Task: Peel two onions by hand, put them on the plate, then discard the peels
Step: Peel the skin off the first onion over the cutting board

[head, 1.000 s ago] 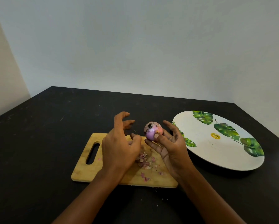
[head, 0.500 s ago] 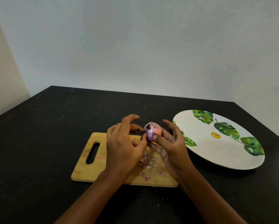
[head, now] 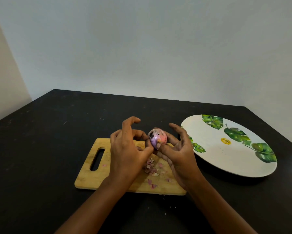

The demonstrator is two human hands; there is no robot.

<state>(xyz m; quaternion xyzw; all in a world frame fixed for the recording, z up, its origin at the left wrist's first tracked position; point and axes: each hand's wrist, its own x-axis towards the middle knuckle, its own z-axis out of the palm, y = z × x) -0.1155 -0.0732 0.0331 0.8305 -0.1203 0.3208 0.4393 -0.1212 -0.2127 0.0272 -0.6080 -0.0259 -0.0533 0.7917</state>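
Over the pale wooden chopping board [head: 91, 174]: small round purple onion [head: 157, 138], partly skinned.
Right hand [head: 179, 154]: fingers curled, cradling it.
Left hand [head: 128, 149]: back in, thumb and finger pinching its skin, so peeling resumes.
White leaf-printed plate [head: 226, 159]: no onion yet.

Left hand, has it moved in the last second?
Yes. The left hand shifted right, away from the cutting board's handle slot, and now touches the onion held by the right hand.
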